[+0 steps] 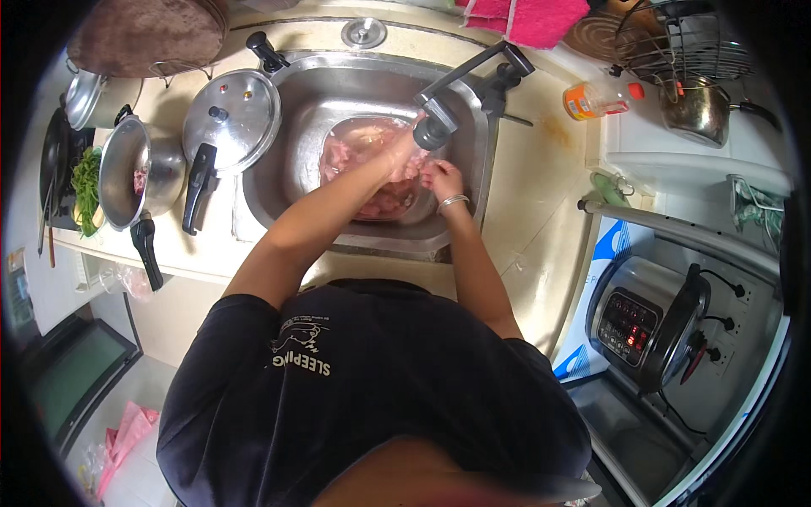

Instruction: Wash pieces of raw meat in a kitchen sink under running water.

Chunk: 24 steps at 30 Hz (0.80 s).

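A clear-looking bowl of water and raw pink meat sits in the stainless steel sink. My left hand reaches across the bowl under the dark faucet. The faucet head covers part of that hand, so its grip is unclear. At the bowl's right side, my right hand has curled fingers on a pale piece of meat. A silvery bracelet circles the right wrist.
Left of the sink are a pressure cooker lid, an open pressure cooker pot with some meat inside, and leafy greens. To the right lie a red-capped plastic bottle, a saucepan and a lit electric cooker.
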Motion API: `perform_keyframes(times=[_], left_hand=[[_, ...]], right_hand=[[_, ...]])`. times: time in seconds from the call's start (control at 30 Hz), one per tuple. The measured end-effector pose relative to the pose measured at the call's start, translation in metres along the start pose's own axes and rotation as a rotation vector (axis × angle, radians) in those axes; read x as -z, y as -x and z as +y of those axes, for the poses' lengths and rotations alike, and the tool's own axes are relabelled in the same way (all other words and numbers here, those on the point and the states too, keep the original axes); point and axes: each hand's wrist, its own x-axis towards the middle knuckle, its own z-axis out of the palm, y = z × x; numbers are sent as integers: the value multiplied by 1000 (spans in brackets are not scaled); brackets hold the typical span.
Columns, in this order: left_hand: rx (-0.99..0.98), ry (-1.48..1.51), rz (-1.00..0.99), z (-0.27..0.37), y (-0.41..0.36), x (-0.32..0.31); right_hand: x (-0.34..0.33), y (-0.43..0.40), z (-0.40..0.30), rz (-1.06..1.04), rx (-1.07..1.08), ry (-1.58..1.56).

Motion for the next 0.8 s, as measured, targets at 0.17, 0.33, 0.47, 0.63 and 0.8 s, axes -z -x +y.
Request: perform_keyframes(times=[0.17,0.33,0.47,0.63,0.8], left_hand=[[10,268,5,18,35,-22],[-1,-18,-11,11,26,-8],[-130,-612,49,15,56,-15],[-392,-872,295,-7,64,53],[-435,-1018,289,-7,69,37]], right_hand=[[-39,-12,35,-2,485,969],[-31,-108,155,-97,587,1131],[-6,-133,186,-11,720,1211],[-72,-74,110,-375,265,1508],[-42,-82,117,-291,363,1229]])
